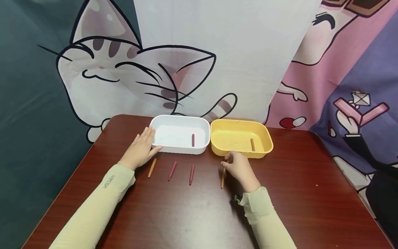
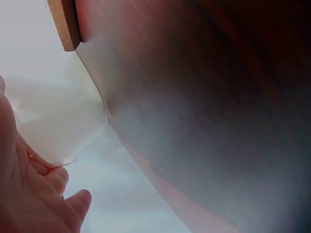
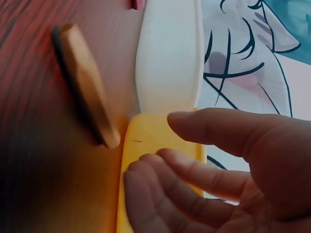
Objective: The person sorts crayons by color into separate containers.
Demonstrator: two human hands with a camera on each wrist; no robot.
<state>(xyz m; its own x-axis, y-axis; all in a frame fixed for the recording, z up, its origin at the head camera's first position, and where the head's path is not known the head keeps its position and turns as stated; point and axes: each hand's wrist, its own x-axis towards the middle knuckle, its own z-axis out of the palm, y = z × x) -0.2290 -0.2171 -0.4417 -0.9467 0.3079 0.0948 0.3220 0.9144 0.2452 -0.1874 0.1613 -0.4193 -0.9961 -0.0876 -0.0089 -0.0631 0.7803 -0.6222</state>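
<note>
My left hand (image 1: 138, 149) rests on the left end of a white plastic tray (image 1: 172, 135), fingers straight and thumb spread along its front. A dark red crayon (image 1: 193, 140) lies inside that tray. In front of a yellow plastic tray (image 1: 230, 136) hovers my right hand (image 1: 240, 169), over an orange-brown crayon (image 1: 223, 179). The right wrist view shows this crayon (image 3: 87, 82) on the table, apart from the fingers (image 3: 160, 184), with a gap between thumb and fingers. Another orange-brown crayon (image 1: 253, 145) lies in the yellow tray.
On the brown table (image 1: 174, 214), left of the right hand, lie two dark red crayons, one farther left (image 1: 172, 171) and one nearer the middle (image 1: 191, 174). An orange-brown crayon (image 1: 152, 168) lies beside the left hand. A cat-printed cloth (image 1: 102, 90) hangs behind the trays.
</note>
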